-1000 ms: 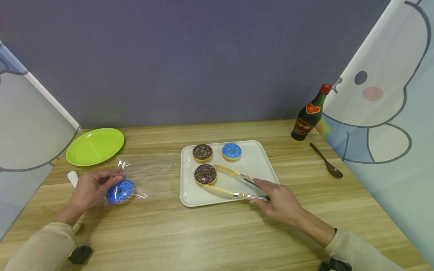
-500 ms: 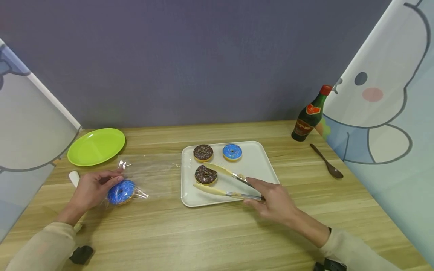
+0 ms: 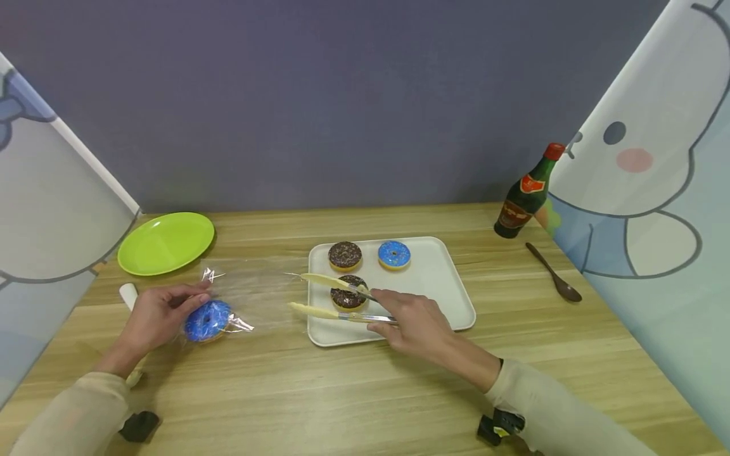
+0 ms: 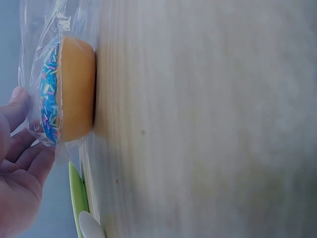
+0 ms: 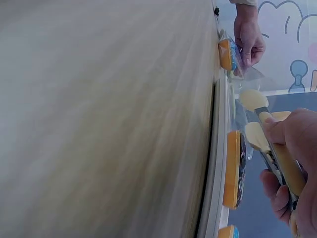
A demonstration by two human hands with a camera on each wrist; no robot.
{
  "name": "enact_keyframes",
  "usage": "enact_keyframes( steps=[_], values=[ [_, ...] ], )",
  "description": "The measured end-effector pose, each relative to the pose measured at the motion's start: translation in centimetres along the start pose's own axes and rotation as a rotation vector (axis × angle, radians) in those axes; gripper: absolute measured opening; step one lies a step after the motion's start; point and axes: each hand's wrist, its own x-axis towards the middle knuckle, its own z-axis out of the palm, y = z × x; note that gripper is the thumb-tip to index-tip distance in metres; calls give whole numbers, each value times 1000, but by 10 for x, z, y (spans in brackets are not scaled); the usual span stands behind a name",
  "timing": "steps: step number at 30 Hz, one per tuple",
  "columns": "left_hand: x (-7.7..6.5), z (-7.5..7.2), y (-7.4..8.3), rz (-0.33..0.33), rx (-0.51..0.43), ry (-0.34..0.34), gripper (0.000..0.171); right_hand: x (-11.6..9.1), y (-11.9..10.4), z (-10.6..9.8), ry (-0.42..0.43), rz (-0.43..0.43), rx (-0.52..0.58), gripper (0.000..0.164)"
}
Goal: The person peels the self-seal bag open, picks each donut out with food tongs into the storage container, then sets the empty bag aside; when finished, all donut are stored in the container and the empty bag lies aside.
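Observation:
My left hand (image 3: 165, 315) pinches the edge of a clear plastic bag (image 3: 256, 294) lying on the table. Inside the bag, beside my fingers, is a blue donut with sprinkles (image 4: 74, 91). My right hand (image 3: 415, 322) grips a pair of tongs (image 3: 342, 315), whose cream tips are spread apart with nothing between them. Those tips reach past the left rim of a white tray (image 3: 433, 297), above the bag's right end. Under the tongs sits a chocolate donut (image 3: 349, 297), partly hidden by them. Another chocolate donut (image 3: 345, 255) and a blue donut (image 3: 394, 254) lie farther back on the tray.
A green plate (image 3: 166, 244) stands at the back left, with a white handle (image 3: 128, 295) partly behind my left hand. At the right are a green bottle (image 3: 527, 193) and a dark spoon (image 3: 554, 273). A grey wall (image 3: 342, 107) rises behind the table.
My right hand has moved left with the tongs, carrying their tips from around the front chocolate donut to beyond the tray's left rim. That donut stays on the tray. My left hand keeps its hold.

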Motion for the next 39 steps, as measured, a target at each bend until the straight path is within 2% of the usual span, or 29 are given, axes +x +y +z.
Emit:
enact_keyframes(
  steps=[5, 11, 21, 31, 39],
  values=[
    [-1, 2, -2, 9, -26, 6, 8, 15, -10, 7, -62, -34, -13, 52],
    [-1, 2, -1, 2, -27, -19, 8, 32, -22, 13, -128, -46, -3, 54],
    [2, 3, 4, 15, -13, -42, 7, 55, -42, 24, -183, -90, -44, 56],
    [3, 5, 5, -14, 4, -45, 7, 62, -45, 31, -210, -127, 4, 55],
    [3, 6, 7, 13, -3, -37, 7, 68, -46, 34, -217, -178, 18, 58]
  ],
)
